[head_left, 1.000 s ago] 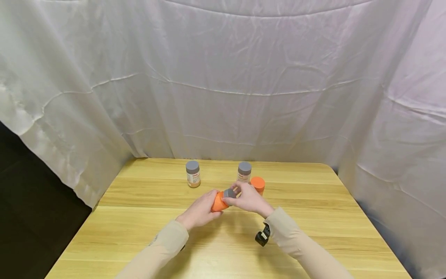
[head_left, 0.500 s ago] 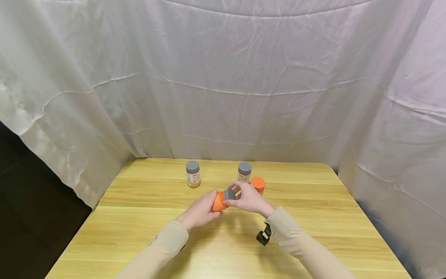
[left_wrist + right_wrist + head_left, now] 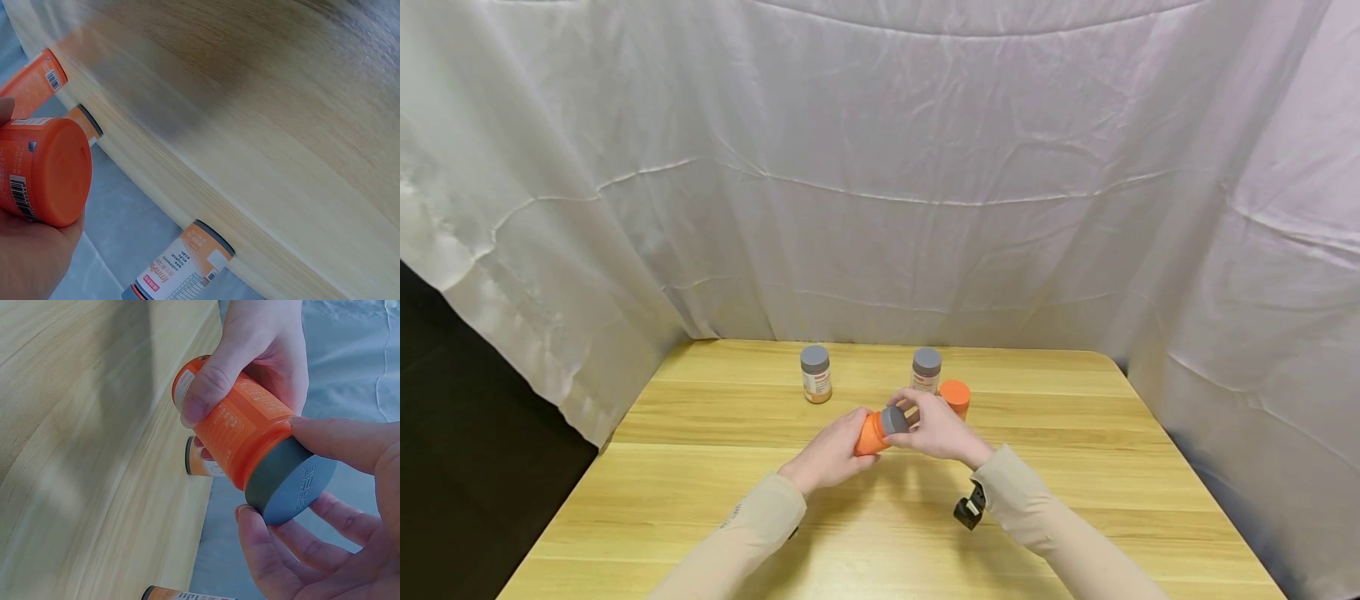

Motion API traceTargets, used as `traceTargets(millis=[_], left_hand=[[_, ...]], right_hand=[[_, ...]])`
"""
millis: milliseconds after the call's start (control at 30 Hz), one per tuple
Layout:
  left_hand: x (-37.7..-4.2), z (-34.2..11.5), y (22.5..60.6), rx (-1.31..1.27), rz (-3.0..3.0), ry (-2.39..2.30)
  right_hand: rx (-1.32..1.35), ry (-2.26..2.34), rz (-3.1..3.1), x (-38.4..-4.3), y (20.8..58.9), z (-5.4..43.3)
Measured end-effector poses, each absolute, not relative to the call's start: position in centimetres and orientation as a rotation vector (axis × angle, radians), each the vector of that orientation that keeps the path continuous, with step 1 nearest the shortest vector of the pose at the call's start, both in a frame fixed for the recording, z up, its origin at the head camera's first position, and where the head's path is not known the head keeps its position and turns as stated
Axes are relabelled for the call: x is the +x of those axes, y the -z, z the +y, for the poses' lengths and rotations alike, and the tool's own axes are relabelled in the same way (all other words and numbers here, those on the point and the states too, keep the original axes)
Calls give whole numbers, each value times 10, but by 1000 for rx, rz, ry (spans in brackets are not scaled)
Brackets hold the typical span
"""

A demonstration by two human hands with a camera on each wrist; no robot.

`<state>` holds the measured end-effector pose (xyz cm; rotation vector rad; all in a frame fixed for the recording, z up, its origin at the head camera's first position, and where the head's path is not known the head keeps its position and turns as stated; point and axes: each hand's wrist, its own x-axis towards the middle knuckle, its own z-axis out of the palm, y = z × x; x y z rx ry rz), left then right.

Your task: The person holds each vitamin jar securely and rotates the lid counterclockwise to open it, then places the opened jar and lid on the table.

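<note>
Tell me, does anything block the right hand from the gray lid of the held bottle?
Nothing visible does. The right hand has its fingers around the gray lid's edge, while the left hand grips the orange bottle by its body.

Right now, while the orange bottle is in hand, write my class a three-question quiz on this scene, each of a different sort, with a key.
1. Which hand grips the orange bottle by its body?
2. True or false: the fingers of the right hand are around the grey lid.
3. How many other containers stand on the table: A) one, B) two, C) three?

Key: 1. The left hand. 2. True. 3. C: two grey-lidded jars and one orange-capped container.
</note>
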<state>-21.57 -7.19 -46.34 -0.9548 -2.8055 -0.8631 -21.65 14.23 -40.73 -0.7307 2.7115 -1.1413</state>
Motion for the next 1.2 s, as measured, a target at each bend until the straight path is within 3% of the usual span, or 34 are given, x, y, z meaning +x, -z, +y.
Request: traceTargets(millis=[1200], left_hand=[[-215,-74,460,-942,-2813,909]], right_hand=[[-1001,1243,2655,-216,413,144]])
